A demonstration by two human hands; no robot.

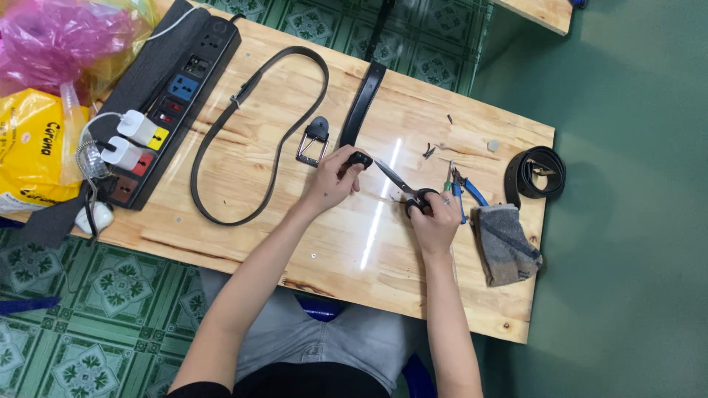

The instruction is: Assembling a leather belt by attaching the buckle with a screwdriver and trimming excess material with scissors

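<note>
- left hand [333, 181]: fingers closed around the cut end of a black belt strap [363, 103], near the middle of the wooden table [243, 236].
- the strap is flat, smooth and matte, like leather; its long axis runs from the hand toward the far edge of the table and tips over that edge. the gripped end points at the near edge.
- right hand [435, 220]: fingers through the black loop handles of the scissors [404, 189], clamped on them.
- scissors: thin bright metal blades, slightly parted, tips pointing at the strap end in the left hand; long axis slants from the right hand up toward the left hand. whether the tips touch the strap, cannot tell.
- a metal buckle [313, 141] with a black tab lies just beside the left hand, on its far side.
- a second black belt [251, 133] lies in a long open loop toward the left side of the table.
- a black power strip [173, 96] with coloured sockets and white plugs lies along the left edge.
- blue-handled pliers [467, 189] lie just beside the right hand; a folded grey cloth [505, 245] lies nearer the right edge.
- a coiled black belt [536, 171] overhangs the right edge.
- tabletop: pale glossy pine boards with knots, a streak of glare down the middle.
</note>
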